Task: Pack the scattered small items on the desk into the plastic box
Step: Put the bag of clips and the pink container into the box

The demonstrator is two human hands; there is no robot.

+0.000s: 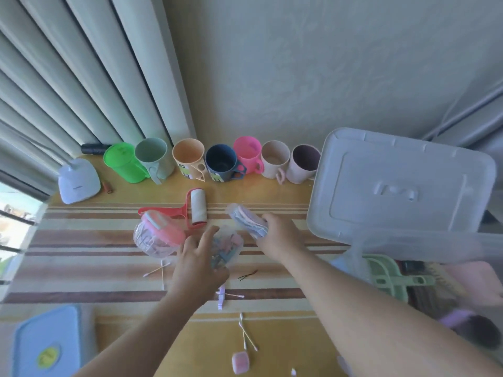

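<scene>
Over the striped desk (pixel 81 240), the right hand (pixel 277 235) grips a clear packet (pixel 246 217) (long axis slanting toward the far left), while the left hand (pixel 196 257) holds a bag of clips (pixel 224 250); the plastic box (pixel 408 246) stands at right.

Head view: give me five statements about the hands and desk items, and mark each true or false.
1. The right hand grips a clear packet. True.
2. The left hand rests flat on the lint roller. False: it holds a clear bag of clips.
3. Seven cups stand along the wall, the green cup at the left. True.
4. The box lid lies flat on the desk. False: it stands tilted up.
5. The cotton swabs are all in the box. False: several lie on the desk.
</scene>
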